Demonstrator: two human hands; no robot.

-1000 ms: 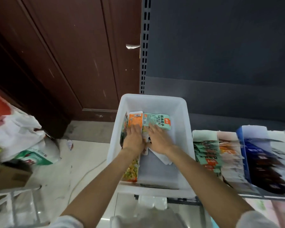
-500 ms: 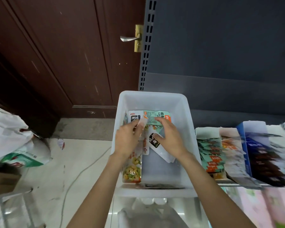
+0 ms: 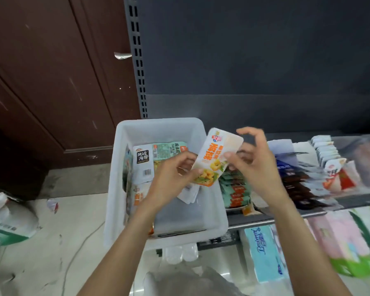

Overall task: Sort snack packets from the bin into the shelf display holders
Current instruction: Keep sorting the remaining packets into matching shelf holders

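The bin (image 3: 158,129) sits at the left end of the shelf (image 3: 265,221), with a door (image 3: 51,82) far left behind it. Snack packets (image 3: 143,161) lie in the bin's far part. Above the bin's right wall, a packet (image 3: 218,154) is held between the left hand (image 3: 171,180) and right hand (image 3: 256,167). Display holders (image 3: 297,174) stand on the shelf right of the bin. Tissue packs (image 3: 263,253) lie below the shelf.

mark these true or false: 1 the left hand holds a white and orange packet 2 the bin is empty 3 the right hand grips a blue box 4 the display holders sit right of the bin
1. True: the left hand pinches the white and orange packet by its lower end.
2. False: the bin holds several packets, among them a white packet with a black label.
3. False: the right hand has curled fingers beside the packet and grips no box.
4. True: the display holders stand on the shelf to the bin's right.
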